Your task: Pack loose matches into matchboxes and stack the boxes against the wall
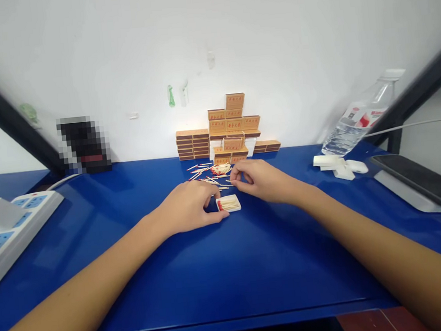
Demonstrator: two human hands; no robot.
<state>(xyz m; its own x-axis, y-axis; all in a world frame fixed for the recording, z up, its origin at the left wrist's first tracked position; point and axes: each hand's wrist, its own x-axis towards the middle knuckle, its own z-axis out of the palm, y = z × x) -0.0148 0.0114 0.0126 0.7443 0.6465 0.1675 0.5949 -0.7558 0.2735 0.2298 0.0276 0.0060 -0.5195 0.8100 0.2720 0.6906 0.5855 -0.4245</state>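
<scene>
A small white matchbox tray (234, 206) with red-tipped matches in it lies on the blue table. My left hand (189, 206) grips the tray's left end between thumb and fingers. Just behind and to the right, my right hand (259, 180) is closed in a pinch at the edge of the loose matches (221, 169), with the end of a thin match (229, 181) showing at its fingertips. Those matches lie scattered and heaped beyond both hands. Behind them, matchboxes (234, 125) are stacked in a stepped tower against the wall, with a lower stack (193, 144) on its left.
On the left lie a white power strip (33, 209) and a dark blurred-out object (86, 147). To the right, a water bottle (360, 115) leans by the wall, near white plastic pieces (340, 167) and a black phone (427, 179). The table's front edge (243, 324) is nearest me.
</scene>
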